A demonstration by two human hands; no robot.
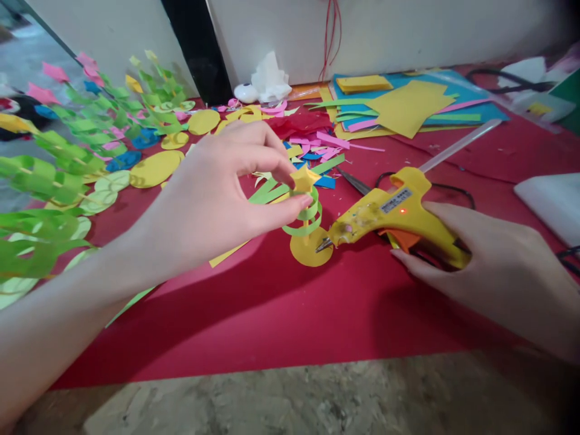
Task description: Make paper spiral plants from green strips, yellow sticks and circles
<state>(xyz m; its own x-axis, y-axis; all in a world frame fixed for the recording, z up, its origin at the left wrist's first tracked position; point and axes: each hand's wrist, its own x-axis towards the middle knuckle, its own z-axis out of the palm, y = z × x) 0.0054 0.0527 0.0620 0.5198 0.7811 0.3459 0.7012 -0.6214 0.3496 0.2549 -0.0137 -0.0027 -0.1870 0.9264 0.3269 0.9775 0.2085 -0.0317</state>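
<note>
My left hand pinches a small yellow paper star between thumb and fingers, on top of a green spiral paper tree. The tree stands on a yellow paper disc on the red sheet. My right hand grips the handle of a yellow hot glue gun. Its nozzle points left, close to the base of the tree. A clear glue stick juts out of the gun's back.
Several finished green paper trees with coloured stars fill the left. Yellow discs, paper scraps and scissors lie behind. Stacked coloured sheets sit at the back right, a white block at the right edge.
</note>
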